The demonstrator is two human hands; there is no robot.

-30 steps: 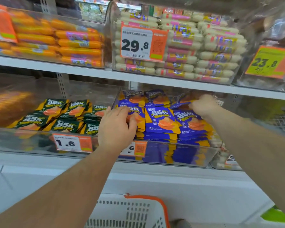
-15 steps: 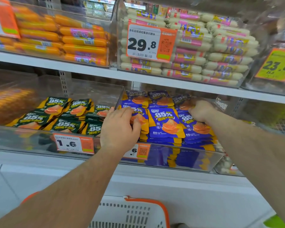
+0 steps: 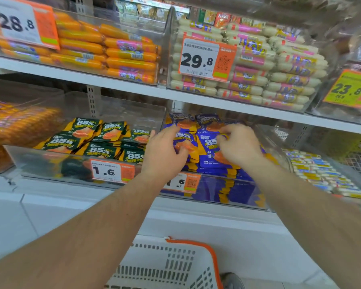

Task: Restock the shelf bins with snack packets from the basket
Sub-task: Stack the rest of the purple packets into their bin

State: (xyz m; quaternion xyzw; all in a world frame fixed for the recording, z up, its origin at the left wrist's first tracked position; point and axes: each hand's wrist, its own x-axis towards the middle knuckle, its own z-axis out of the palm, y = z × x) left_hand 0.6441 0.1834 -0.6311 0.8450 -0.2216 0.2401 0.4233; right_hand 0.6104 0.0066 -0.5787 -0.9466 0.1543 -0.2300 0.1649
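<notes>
Blue snack packets [image 3: 206, 140] marked 85% lie stacked in a clear shelf bin [image 3: 233, 192] on the middle shelf. My left hand [image 3: 165, 153] rests on the left stack, thumb and fingers curled round a blue packet. My right hand [image 3: 240, 146] lies over the right stack, fingers curled and pinching the top of a blue packet. Green packets [image 3: 104, 140] of the same kind fill the bin to the left. The white basket [image 3: 167, 265] with an orange rim sits low at the bottom centre; its inside is hidden.
Above, bins hold orange sausages [image 3: 117, 53] and white sausages [image 3: 279, 69] behind price tags. A bin of small striped sticks [image 3: 321, 174] is at the right, orange packs [image 3: 13, 122] at the left. A white cabinet front [image 3: 50, 215] runs below the shelf.
My right hand has come forward and left, from the back right of the blue bin onto the front stack. My left hand stays on the left stack. The view has moved closer.
</notes>
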